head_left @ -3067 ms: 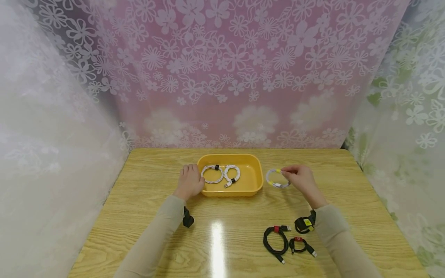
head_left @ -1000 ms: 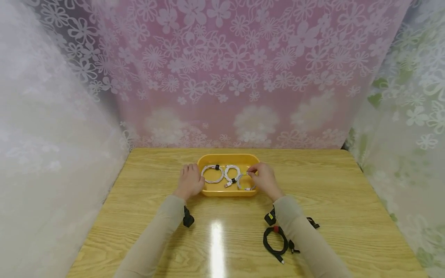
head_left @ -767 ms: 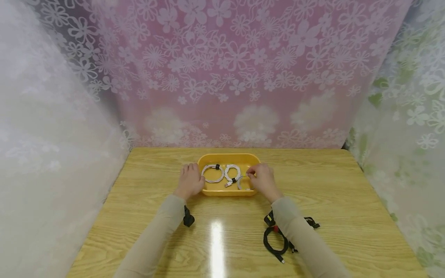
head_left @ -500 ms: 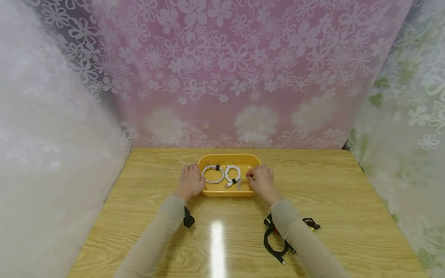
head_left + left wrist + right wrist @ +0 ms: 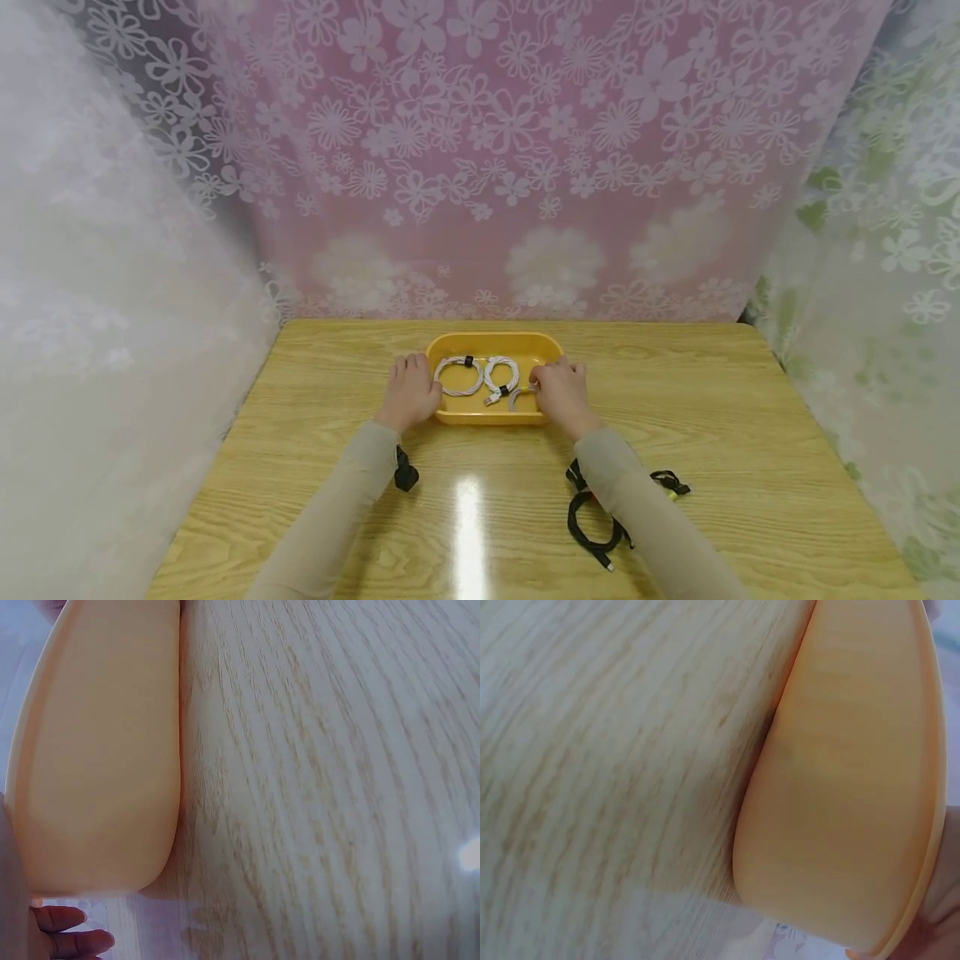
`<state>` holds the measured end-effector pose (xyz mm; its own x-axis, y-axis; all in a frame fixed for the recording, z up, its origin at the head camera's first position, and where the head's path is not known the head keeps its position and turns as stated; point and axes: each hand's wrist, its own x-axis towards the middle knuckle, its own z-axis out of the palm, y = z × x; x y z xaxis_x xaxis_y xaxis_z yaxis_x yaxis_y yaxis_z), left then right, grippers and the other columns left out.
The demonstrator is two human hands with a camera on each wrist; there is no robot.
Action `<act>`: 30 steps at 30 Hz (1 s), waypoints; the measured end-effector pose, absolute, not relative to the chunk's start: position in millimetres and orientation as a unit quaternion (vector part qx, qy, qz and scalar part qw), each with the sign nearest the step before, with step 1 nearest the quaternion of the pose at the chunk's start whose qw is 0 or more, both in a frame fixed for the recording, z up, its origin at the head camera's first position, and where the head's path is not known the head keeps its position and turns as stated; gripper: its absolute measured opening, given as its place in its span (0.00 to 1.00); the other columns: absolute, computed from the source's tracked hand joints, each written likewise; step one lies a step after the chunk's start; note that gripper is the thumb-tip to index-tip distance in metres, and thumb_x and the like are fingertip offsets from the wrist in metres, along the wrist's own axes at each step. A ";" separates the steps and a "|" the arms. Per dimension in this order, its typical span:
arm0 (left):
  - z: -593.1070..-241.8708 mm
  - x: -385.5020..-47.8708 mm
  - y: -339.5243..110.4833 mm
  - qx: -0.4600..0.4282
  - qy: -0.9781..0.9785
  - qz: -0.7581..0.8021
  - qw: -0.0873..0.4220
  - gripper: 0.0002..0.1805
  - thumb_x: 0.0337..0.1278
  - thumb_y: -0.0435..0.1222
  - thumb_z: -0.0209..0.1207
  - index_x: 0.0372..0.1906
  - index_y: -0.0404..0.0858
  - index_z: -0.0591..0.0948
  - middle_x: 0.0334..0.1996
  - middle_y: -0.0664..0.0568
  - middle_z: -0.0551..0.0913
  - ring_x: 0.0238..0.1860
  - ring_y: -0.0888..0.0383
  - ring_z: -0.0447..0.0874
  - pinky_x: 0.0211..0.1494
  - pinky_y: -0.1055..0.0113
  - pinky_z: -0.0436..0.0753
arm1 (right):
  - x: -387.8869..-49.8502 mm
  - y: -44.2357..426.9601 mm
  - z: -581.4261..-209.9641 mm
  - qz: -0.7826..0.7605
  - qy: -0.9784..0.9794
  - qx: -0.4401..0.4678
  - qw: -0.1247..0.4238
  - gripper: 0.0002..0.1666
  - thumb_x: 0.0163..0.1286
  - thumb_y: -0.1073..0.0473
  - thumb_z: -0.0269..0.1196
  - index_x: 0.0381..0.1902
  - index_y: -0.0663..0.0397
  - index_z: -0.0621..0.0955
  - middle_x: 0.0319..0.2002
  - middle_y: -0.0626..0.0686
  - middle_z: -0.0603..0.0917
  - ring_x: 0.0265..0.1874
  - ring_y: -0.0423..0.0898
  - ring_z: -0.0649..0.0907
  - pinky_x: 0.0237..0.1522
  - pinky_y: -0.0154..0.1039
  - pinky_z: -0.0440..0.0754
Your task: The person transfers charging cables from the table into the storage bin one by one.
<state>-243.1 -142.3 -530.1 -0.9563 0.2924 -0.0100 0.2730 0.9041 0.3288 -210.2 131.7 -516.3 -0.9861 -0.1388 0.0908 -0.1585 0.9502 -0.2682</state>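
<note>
A yellow plastic tray (image 5: pixel 495 418) stands on the wooden table. My left hand (image 5: pixel 408 390) holds its left end, thumb over the rim and fingers along the outside. In the left wrist view, some fingertips (image 5: pixel 79 943) show past the tray's end wall. Inside lie two coiled white cables: one with a black strap (image 5: pixel 459 392) at the left, another with a USB plug (image 5: pixel 514 372) in the middle. At the right end my right hand (image 5: pixel 564 398) reaches over the rim and pinches a coiled white cable (image 5: pixel 514 400); most of that coil is hidden behind the hand.
A coiled black cable (image 5: pixel 573 523) lies on the table at the front right. More black cable (image 5: pixel 670 479) shows beyond my right forearm, partly covered by the sleeve. A patterned pink curtain (image 5: pixel 487 208) hangs behind the table (image 5: pixel 322 367).
My right hand has carried the white cable with yellow ties leftward from beside the tray into its right end, then lowered it slightly. The left hand has stayed put.
</note>
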 end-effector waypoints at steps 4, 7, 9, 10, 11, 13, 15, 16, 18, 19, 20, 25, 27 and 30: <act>-529.2 -242.4 -142.9 0.142 0.976 0.165 0.031 0.11 0.68 0.39 0.45 0.43 0.34 0.68 0.43 0.39 0.70 0.48 0.41 0.63 0.53 0.49 0.62 | -211.7 130.7 -516.5 0.131 -0.988 0.078 0.022 0.09 0.64 0.66 0.65 0.37 0.48 0.89 0.37 0.49 0.88 0.41 0.51 0.77 0.48 0.54 0.62; -528.4 -241.8 -143.1 0.140 0.976 0.163 0.033 0.11 0.68 0.39 0.45 0.43 0.33 0.68 0.43 0.38 0.70 0.49 0.40 0.64 0.54 0.49 0.62 | -212.6 130.6 -517.5 0.127 -0.989 0.080 0.015 0.09 0.64 0.66 0.64 0.36 0.47 0.89 0.37 0.47 0.88 0.40 0.50 0.77 0.47 0.54 0.61; -527.8 -241.8 -142.9 0.139 0.977 0.160 0.035 0.11 0.68 0.39 0.44 0.43 0.33 0.67 0.42 0.38 0.70 0.49 0.40 0.64 0.54 0.48 0.62 | -212.9 130.4 -517.8 0.124 -0.989 0.079 0.013 0.10 0.63 0.66 0.63 0.35 0.47 0.88 0.36 0.47 0.88 0.39 0.50 0.77 0.47 0.53 0.61; -527.2 -241.7 -142.8 0.139 0.976 0.162 0.035 0.11 0.68 0.39 0.44 0.44 0.33 0.68 0.43 0.38 0.70 0.49 0.40 0.64 0.55 0.48 0.62 | -213.1 130.4 -517.6 0.123 -0.989 0.078 0.014 0.10 0.63 0.66 0.63 0.35 0.47 0.88 0.36 0.47 0.88 0.39 0.50 0.77 0.46 0.53 0.61; -526.9 -241.8 -142.7 0.139 0.976 0.160 0.037 0.12 0.68 0.39 0.44 0.44 0.33 0.67 0.43 0.38 0.70 0.49 0.40 0.64 0.55 0.48 0.62 | -213.3 130.5 -517.6 0.120 -0.990 0.078 0.015 0.10 0.63 0.66 0.63 0.36 0.47 0.88 0.36 0.47 0.88 0.39 0.50 0.77 0.46 0.53 0.61; -526.9 -242.3 -142.7 0.139 0.976 0.159 0.042 0.12 0.69 0.39 0.44 0.45 0.33 0.67 0.44 0.38 0.70 0.50 0.39 0.63 0.56 0.47 0.62 | -213.7 130.5 -517.6 0.117 -0.990 0.079 0.017 0.11 0.64 0.66 0.62 0.36 0.47 0.89 0.37 0.47 0.88 0.38 0.50 0.77 0.45 0.52 0.61; -527.0 -242.5 -143.2 0.139 0.977 0.157 0.046 0.12 0.70 0.40 0.43 0.45 0.33 0.67 0.45 0.38 0.69 0.51 0.39 0.63 0.56 0.47 0.62 | -214.0 130.3 -517.8 0.116 -0.990 0.081 0.021 0.11 0.66 0.65 0.62 0.37 0.47 0.89 0.37 0.47 0.88 0.37 0.49 0.76 0.44 0.51 0.61; -527.3 -242.5 -143.3 0.139 0.977 0.156 0.048 0.12 0.70 0.40 0.43 0.46 0.33 0.67 0.45 0.38 0.69 0.51 0.39 0.63 0.56 0.48 0.62 | -213.6 130.6 -518.0 0.118 -0.989 0.081 0.025 0.10 0.66 0.65 0.63 0.37 0.47 0.89 0.37 0.48 0.88 0.36 0.50 0.76 0.43 0.51 0.61; -528.1 -242.5 -143.5 0.138 0.977 0.155 0.051 0.12 0.70 0.40 0.43 0.46 0.33 0.67 0.45 0.38 0.69 0.51 0.40 0.63 0.56 0.48 0.62 | -212.3 131.1 -519.0 0.128 -0.988 0.084 0.033 0.08 0.67 0.64 0.64 0.38 0.48 0.89 0.37 0.48 0.88 0.36 0.50 0.76 0.42 0.50 0.60; -528.3 -242.3 -143.6 0.137 0.977 0.154 0.051 0.12 0.70 0.40 0.43 0.46 0.34 0.67 0.45 0.38 0.69 0.51 0.40 0.63 0.56 0.48 0.62 | -212.1 131.8 -519.1 0.133 -0.987 0.087 0.038 0.08 0.67 0.63 0.64 0.38 0.48 0.89 0.37 0.48 0.88 0.36 0.50 0.77 0.43 0.50 0.61; -528.7 -242.2 -143.6 0.136 0.977 0.154 0.052 0.12 0.71 0.40 0.43 0.46 0.34 0.67 0.45 0.39 0.69 0.51 0.40 0.63 0.56 0.48 0.62 | -211.8 132.6 -519.1 0.139 -0.985 0.089 0.043 0.07 0.67 0.62 0.65 0.38 0.48 0.89 0.37 0.48 0.87 0.37 0.50 0.77 0.43 0.50 0.61; -529.8 -242.1 -143.3 0.140 0.976 0.158 0.053 0.13 0.70 0.40 0.43 0.46 0.33 0.67 0.45 0.38 0.69 0.49 0.40 0.63 0.55 0.48 0.62 | -210.9 140.2 -518.0 0.209 -0.971 0.105 0.048 0.06 0.67 0.61 0.65 0.38 0.50 0.88 0.37 0.48 0.88 0.41 0.52 0.79 0.47 0.54 0.61; -529.4 -242.1 -143.2 0.143 0.976 0.158 0.051 0.13 0.70 0.40 0.43 0.45 0.33 0.67 0.45 0.37 0.69 0.49 0.40 0.63 0.54 0.47 0.62 | -210.2 145.2 -514.9 0.255 -0.959 0.116 0.039 0.06 0.68 0.61 0.65 0.40 0.53 0.88 0.39 0.50 0.87 0.42 0.54 0.79 0.48 0.56 0.61; -528.3 -241.6 -143.2 0.141 0.977 0.155 0.047 0.12 0.70 0.40 0.42 0.45 0.33 0.67 0.45 0.38 0.69 0.49 0.40 0.63 0.55 0.48 0.62 | -208.4 154.3 -508.0 0.322 -0.936 0.137 0.019 0.09 0.69 0.61 0.63 0.44 0.57 0.86 0.44 0.54 0.86 0.45 0.55 0.79 0.53 0.58 0.64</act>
